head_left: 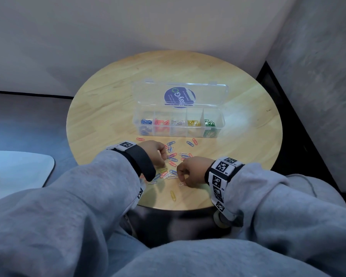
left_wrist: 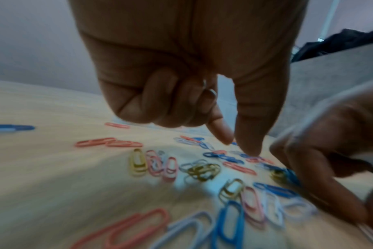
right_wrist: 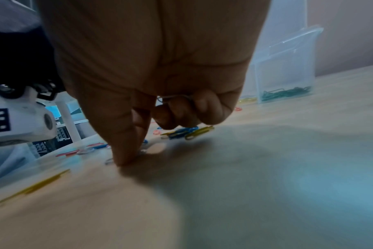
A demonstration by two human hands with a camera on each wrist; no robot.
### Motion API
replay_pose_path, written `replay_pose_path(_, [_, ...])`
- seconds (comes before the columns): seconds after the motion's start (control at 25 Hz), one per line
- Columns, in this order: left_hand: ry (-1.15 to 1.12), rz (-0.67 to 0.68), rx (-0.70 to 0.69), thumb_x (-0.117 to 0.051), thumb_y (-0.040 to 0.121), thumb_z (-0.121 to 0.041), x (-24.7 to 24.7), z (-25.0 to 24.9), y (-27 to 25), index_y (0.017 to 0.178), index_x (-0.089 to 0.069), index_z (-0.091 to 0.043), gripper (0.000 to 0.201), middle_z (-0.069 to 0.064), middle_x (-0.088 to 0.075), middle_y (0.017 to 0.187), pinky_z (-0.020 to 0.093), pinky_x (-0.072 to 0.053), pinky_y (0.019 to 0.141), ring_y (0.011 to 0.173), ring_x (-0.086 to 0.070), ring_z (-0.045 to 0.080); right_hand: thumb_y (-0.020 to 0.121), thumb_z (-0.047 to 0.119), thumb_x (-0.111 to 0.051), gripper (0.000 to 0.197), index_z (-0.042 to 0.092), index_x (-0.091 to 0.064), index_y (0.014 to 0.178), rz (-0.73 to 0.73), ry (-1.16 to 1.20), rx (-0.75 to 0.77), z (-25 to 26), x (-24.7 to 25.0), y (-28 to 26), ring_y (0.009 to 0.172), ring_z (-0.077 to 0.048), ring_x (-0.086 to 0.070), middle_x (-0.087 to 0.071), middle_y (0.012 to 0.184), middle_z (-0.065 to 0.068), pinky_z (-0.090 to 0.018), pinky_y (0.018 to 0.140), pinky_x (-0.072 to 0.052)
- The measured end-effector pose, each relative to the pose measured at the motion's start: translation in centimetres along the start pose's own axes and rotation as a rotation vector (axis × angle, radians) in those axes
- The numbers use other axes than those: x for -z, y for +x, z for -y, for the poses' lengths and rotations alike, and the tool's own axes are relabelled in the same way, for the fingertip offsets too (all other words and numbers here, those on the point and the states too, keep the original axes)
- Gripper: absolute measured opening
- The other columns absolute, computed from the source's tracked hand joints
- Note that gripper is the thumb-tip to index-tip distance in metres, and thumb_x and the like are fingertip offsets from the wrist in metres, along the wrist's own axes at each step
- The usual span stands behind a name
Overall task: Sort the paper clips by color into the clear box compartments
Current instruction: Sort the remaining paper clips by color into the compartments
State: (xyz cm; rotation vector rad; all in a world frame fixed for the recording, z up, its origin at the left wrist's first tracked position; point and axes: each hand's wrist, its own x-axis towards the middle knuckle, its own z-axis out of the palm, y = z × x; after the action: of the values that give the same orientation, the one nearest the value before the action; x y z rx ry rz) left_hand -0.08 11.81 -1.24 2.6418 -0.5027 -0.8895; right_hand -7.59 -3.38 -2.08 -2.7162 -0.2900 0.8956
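A clear box point(head_left: 223, 121) stands open mid-table, its compartments holding blue, red, white, yellow and green clips from left to right. Loose clips point(head_left: 173, 156) of mixed colours lie scattered in front of it. My left hand point(head_left: 164, 158) hovers over the pile's left side. Its thumb and forefinger point(left_wrist: 248, 148) point down onto blue and red clips, while its curled fingers hold pale clips point(left_wrist: 204, 82). At the pile's near right, my right hand point(head_left: 181, 179) pinches a white clip point(right_wrist: 109, 161) against the table. Another white clip point(right_wrist: 175, 97) is tucked in its curled fingers.
A lone yellow clip point(head_left: 173, 195) lies close to the round table's near edge point(head_left: 178, 207). The box lid point(head_left: 180, 94) leans back behind the compartments. A white board point(head_left: 18, 172) lies low at the left. Grey walls close in behind and to the right.
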Motion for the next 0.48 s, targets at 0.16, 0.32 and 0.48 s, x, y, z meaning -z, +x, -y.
replay_pose_path(0.16, [0.246, 0.119, -0.006, -0.072, 0.071, -0.024, -1.7, -1.4, 0.2, 0.076, -0.06, -0.02, 0.014, -0.001, -0.061, 0.077, 0.026, -0.043, 0.065, 0.075, -0.056, 0.019, 0.081, 0.018, -0.057, 0.005, 0.022, -0.058, 0.078, -0.012, 0.004, -0.07, -0.6, 0.0, -0.3, 0.075, -0.016, -0.051, -0.055, 0.077, 0.005, -0.025, 0.061, -0.042])
replay_pose_path(0.32, [0.393, 0.132, 0.009, -0.074, 0.071, -0.035, -2.4, -2.6, 0.7, 0.082, -0.061, -0.015, 0.026, 0.002, -0.061, 0.078, 0.029, -0.044, 0.065, 0.074, -0.057, 0.022, 0.079, 0.019, -0.061, 0.014, 0.023, -0.055, 0.067, -0.047, 0.118, -0.156, -1.9, 0.1, -0.6, 0.074, -0.016, -0.055, -0.06, 0.077, 0.004, -0.031, 0.072, -0.052])
replay_pose_path(0.48, [0.429, 0.134, 0.007, -0.073, 0.074, -0.03, -2.7, -3.1, 0.7, 0.091, -0.063, -0.014, 0.025, 0.004, -0.066, 0.089, 0.03, -0.046, 0.069, 0.086, -0.064, 0.023, 0.076, 0.02, -0.064, 0.017, 0.023, -0.054, 0.062, -0.101, 0.222, -0.223, -3.3, 0.6, -1.0, 0.068, -0.014, -0.055, -0.06, 0.07, 0.005, -0.028, 0.068, -0.052])
